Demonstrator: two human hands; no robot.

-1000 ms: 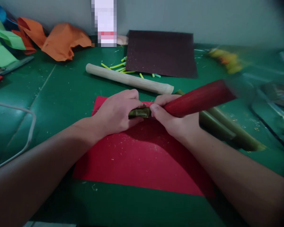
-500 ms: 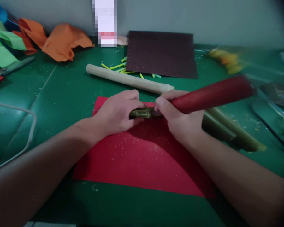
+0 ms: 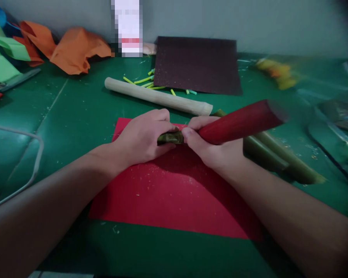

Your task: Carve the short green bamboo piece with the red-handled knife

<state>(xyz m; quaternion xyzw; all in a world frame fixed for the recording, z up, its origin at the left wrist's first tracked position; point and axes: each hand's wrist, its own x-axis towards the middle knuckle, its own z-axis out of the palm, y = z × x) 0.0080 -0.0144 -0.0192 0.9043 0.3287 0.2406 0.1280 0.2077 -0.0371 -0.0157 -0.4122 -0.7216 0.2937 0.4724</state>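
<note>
My left hand (image 3: 139,135) is closed around a dark green bamboo piece (image 3: 170,138), pressing it down over a red sheet (image 3: 174,197). Pale cut marks show on the stretch between its fingers and thumb. My right hand (image 3: 217,148) grips a tool with a thick red handle (image 3: 240,121); the handle slants up to the right. The tool's working end is hidden by my right fingers, which are right beside the bamboo piece. Fine shavings are scattered over the red sheet.
A pale stick (image 3: 156,95) lies behind my hands, near a dark sheet (image 3: 197,65) with short yellow-green pieces around it. Green bamboo lengths (image 3: 281,154) lie beyond my right wrist. Crumpled orange paper (image 3: 75,50) is at back left, a wire loop (image 3: 36,139) at left.
My right hand and the red handle have shifted left, closer to my left hand. The handle's far end has come lower. My left hand keeps its hold on the bamboo piece.
</note>
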